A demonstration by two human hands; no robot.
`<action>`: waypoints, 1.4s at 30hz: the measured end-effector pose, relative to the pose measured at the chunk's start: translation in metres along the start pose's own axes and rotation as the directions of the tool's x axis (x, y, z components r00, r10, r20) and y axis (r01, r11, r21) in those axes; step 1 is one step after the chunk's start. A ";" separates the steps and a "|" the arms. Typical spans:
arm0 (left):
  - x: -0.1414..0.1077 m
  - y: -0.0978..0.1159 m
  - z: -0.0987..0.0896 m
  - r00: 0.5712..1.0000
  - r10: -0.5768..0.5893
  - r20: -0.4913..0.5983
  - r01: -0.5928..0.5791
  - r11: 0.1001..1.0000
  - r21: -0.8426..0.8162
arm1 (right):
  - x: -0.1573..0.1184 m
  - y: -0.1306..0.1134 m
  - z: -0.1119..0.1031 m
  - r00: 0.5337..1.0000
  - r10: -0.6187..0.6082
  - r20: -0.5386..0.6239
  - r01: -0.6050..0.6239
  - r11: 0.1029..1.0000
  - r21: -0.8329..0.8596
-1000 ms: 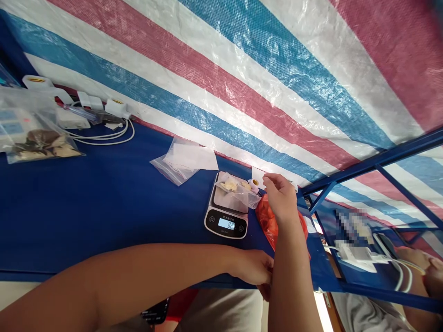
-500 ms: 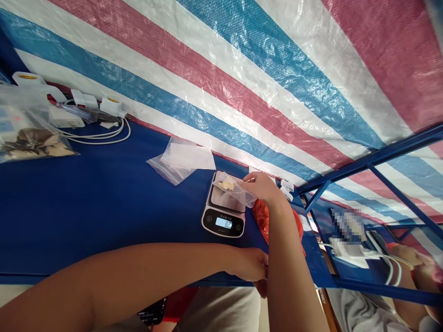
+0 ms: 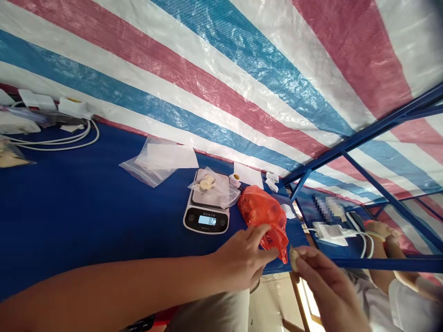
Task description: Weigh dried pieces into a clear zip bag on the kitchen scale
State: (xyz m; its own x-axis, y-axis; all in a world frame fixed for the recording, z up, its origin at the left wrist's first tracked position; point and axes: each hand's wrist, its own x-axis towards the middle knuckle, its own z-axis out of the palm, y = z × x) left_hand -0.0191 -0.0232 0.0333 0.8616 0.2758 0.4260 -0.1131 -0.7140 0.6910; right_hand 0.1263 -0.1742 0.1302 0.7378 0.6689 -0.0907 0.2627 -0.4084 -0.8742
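Observation:
A digital kitchen scale (image 3: 206, 220) reads about 8.2. On its plate lies a clear zip bag (image 3: 221, 191) holding a pale dried slice (image 3: 206, 182). Right of the scale sits a red plastic bag (image 3: 262, 207), bulging with contents I cannot make out. My left hand (image 3: 244, 258) reaches to the near side of that bag, thumb and forefinger spread against its edge. My right hand (image 3: 327, 281) is off the table's front edge, pinching a small pale-brown dried piece (image 3: 294, 259) between thumb and fingers.
Zip bags with white paper (image 3: 166, 157) lie behind the scale at left. White cables (image 3: 79, 136) and plugs are at far left, beside a bag of dried pieces (image 3: 12, 154). A blue metal frame (image 3: 321, 154) divides the table at right; another person's arms (image 3: 384, 240) are beyond it.
My right hand has left the zip bag on the scale and now holds a small piece near the red bag. My left hand has moved up to the red bag. The view has shifted right.

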 end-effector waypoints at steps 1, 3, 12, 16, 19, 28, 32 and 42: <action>0.006 0.003 -0.002 0.999 0.009 -0.046 -0.003 0.991 0.132 | -0.004 0.020 -0.003 0.999 0.044 0.024 -0.044 0.999 0.017; 0.020 0.007 -0.006 0.993 -0.025 -0.112 0.059 0.948 0.312 | -0.006 0.049 0.006 0.992 0.101 0.069 -0.107 0.990 0.091; 0.038 0.004 -0.024 0.894 -0.096 -0.437 0.295 0.861 0.415 | 0.032 0.042 0.094 0.998 -0.060 0.003 0.058 0.979 0.194; 0.023 0.012 -0.027 0.860 -0.137 -0.491 0.284 0.929 0.239 | 0.065 0.046 0.083 0.969 -0.220 -0.113 0.201 0.967 -0.160; 0.007 0.020 -0.026 0.847 -0.135 -0.514 0.261 0.948 0.181 | 0.087 0.054 0.068 0.939 -0.338 -0.064 0.294 0.885 -0.362; -0.040 0.020 -0.003 0.865 -0.189 -0.465 0.282 0.949 0.139 | 0.102 0.055 0.080 0.868 -0.493 0.060 0.445 0.718 -0.535; -0.053 0.013 0.013 0.862 -0.199 -0.466 0.281 0.953 0.115 | 0.098 0.058 0.097 0.860 -0.501 0.099 0.467 0.693 -0.550; -0.051 0.005 0.030 0.898 -0.246 -0.365 0.251 0.967 -0.036 | 0.099 0.071 0.057 0.946 -0.312 -0.086 0.297 0.942 -0.158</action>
State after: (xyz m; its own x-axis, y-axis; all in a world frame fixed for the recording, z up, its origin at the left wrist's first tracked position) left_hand -0.0486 -0.0600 -0.0019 0.6213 0.6583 0.4251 0.0890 -0.5983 0.7963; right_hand 0.1828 -0.1013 0.0317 0.6694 0.7070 0.2282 0.5645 -0.2844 -0.7748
